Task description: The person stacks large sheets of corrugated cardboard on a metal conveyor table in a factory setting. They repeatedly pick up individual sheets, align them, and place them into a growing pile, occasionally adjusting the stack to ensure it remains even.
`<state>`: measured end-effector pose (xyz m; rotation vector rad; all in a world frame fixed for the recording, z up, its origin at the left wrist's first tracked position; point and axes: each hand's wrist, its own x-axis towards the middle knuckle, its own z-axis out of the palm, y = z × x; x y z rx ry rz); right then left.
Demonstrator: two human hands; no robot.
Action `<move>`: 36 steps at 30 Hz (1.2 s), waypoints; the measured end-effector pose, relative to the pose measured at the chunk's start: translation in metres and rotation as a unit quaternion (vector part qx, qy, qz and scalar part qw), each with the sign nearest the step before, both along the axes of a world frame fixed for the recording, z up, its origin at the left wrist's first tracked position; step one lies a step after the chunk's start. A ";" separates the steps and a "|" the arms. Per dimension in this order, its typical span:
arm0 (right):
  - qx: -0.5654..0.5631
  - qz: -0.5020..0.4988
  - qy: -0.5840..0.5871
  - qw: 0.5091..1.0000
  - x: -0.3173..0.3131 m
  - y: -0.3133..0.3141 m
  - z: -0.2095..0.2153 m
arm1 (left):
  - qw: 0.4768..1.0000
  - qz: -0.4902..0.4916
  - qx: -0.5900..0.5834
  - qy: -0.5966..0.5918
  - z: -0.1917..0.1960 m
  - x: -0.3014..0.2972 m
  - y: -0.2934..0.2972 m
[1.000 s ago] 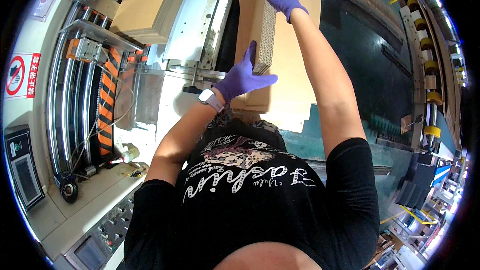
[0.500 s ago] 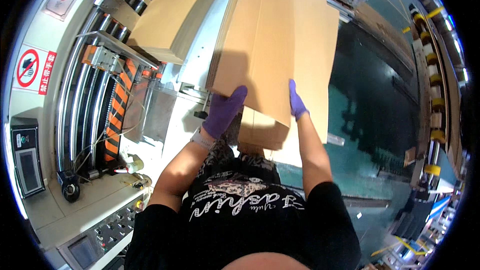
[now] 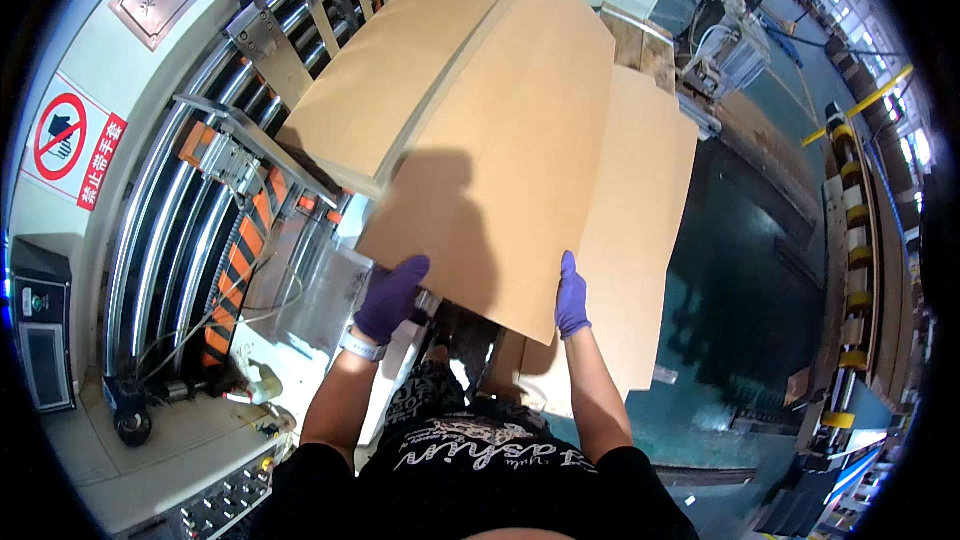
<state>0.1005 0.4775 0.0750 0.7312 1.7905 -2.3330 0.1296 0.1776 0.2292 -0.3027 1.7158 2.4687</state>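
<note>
Both my hands wear purple gloves and carry a large batch of brown cardboard sheets (image 3: 510, 160) between them. My left hand (image 3: 392, 300) grips the near left corner, thumb on top and its other fingers mostly hidden below. On the near right edge, my right hand (image 3: 571, 298) is closed, its fingers partly hidden by the cardboard. The held sheets slant away from me, their far left edge against or just over a cardboard stack (image 3: 390, 50) at the machine. More cardboard sheets (image 3: 645, 210) lie to the right, partly beneath the held ones.
On the left stands a machine with metal rollers (image 3: 165, 250), an orange-and-black striped guard (image 3: 240, 280) and a control panel (image 3: 215, 505). A small screen unit (image 3: 42, 340) is at far left. A roller conveyor (image 3: 857, 260) with yellow rings runs along the right, beyond green floor (image 3: 730, 240).
The held sheets have moved left toward the stack at the machine, covering the gap between them. Both hands moved with them, and my view has shifted.
</note>
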 end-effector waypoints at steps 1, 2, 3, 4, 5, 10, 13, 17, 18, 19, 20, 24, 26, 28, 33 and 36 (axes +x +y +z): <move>0.019 0.004 0.005 1.000 -0.016 -0.007 0.002 | 0.998 0.013 0.067 0.012 -0.008 -0.009 -0.013; 0.036 0.010 0.010 0.999 -0.033 -0.016 0.005 | 0.997 0.028 0.076 -0.002 -0.023 -0.021 -0.032; 0.068 0.033 0.001 0.997 -0.055 -0.027 0.014 | 0.995 0.044 0.084 -0.017 -0.047 -0.036 -0.055; 0.074 0.045 0.005 0.996 -0.080 -0.038 0.019 | 0.993 0.057 0.094 -0.033 -0.065 -0.053 -0.075; 0.080 0.058 0.009 0.995 -0.108 -0.050 0.022 | 0.988 0.045 0.138 -0.051 -0.073 -0.077 -0.092; 0.100 0.064 0.105 0.987 -0.237 -0.162 0.033 | 0.924 0.151 0.351 0.011 -0.099 -0.178 -0.143; 0.272 0.178 0.039 0.945 -0.289 -0.223 0.006 | 0.899 0.124 0.420 -0.033 -0.165 -0.195 -0.148; 0.294 0.163 0.036 0.941 -0.301 -0.295 -0.058 | 0.779 -0.156 0.607 -0.022 -0.224 -0.160 -0.119; 0.200 0.204 0.026 0.958 -0.301 -0.316 -0.050 | 0.883 0.064 0.395 -0.247 -0.197 -0.132 -0.119; 0.173 0.226 0.027 0.958 -0.299 -0.341 -0.031 | 0.891 0.076 0.361 -0.264 -0.201 -0.115 -0.119; 0.150 0.238 0.030 0.959 -0.303 -0.357 -0.017 | 0.875 0.060 0.393 -0.276 -0.222 -0.101 -0.120; 0.139 0.286 -0.083 0.945 -0.325 -0.351 -0.008 | 0.880 0.027 0.327 -0.343 -0.222 -0.083 -0.104; 0.256 0.461 -0.070 0.847 -0.338 -0.329 0.005 | 0.884 -0.010 0.335 -0.326 -0.233 -0.079 -0.091; 0.349 0.516 -0.054 0.780 -0.345 -0.303 0.025 | 0.913 -0.086 0.257 -0.304 -0.217 -0.095 -0.075; 0.100 0.224 0.065 0.967 -0.268 -0.135 -0.013 | 0.915 -0.267 0.126 -0.276 -0.218 -0.115 -0.006; 0.486 0.005 0.014 0.874 -0.151 0.065 -0.101 | 0.889 -0.394 0.107 -0.209 -0.230 -0.106 0.045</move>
